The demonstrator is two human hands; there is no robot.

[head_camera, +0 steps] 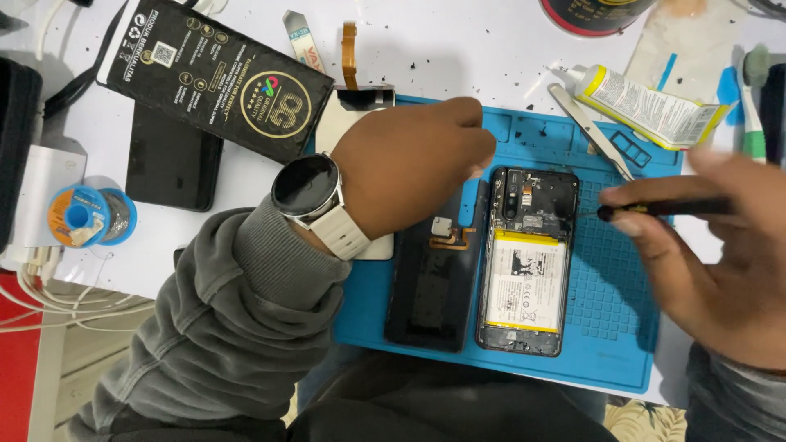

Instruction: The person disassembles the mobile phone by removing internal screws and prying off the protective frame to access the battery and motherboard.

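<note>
An opened phone (528, 262) with a yellow-edged white battery lies on a blue work mat (610, 327). Its black back cover (430, 286) rests inside-up just left of it. My left hand (409, 168), with a watch on the wrist, hovers over the cover's top, fingertips pinched near the phone's upper left corner; whether it holds anything is hidden. My right hand (712, 262) grips a black-and-yellow screwdriver (655, 209), its tip at the phone's upper right edge.
A black box (217, 78) lies on a dark screen panel (168, 168) at upper left. A solder spool (82, 217) sits at left. A glue tube (647, 106), tweezers (589, 127) and a brush (753, 106) lie at upper right.
</note>
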